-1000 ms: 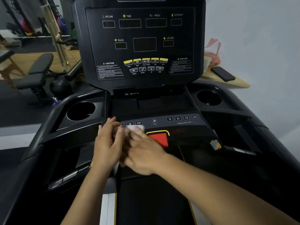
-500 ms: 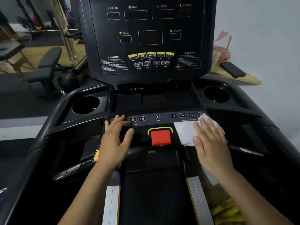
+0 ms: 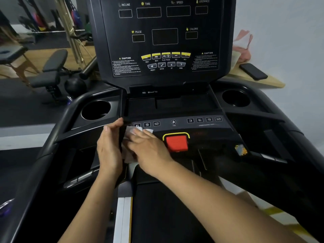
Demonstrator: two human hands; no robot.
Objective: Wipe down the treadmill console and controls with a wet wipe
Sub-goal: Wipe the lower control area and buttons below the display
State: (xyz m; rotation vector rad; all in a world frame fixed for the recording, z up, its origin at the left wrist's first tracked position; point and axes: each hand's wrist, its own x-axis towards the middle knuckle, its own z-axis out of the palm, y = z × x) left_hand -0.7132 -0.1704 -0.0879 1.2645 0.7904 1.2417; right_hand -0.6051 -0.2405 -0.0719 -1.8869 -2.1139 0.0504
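Observation:
The black treadmill console [image 3: 164, 39] rises in front of me, with a strip of numbered control keys [image 3: 175, 122] below its display panel. My right hand [image 3: 149, 149] lies flat on a white wet wipe [image 3: 130, 131], pressing it on the left end of the control strip, just left of the red stop button [image 3: 176, 142]. The wipe shows past my fingertips and under the palm; most of it is hidden. My left hand [image 3: 109, 146] stands edge-on against the console's left side, fingers straight, touching the wipe's left edge.
Cup holders sit left [image 3: 96, 110] and right [image 3: 235, 99] of the console. A black phone [image 3: 253, 71] lies on a wooden shelf [image 3: 270, 82] at the right, by the wall. A weight bench [image 3: 50, 71] and a kettlebell [image 3: 75, 86] stand on the floor to the left.
My right hand swept the wipe from the right end of the control strip across to the left end. My left hand turned from flat on the keys to edge-on beside the wipe.

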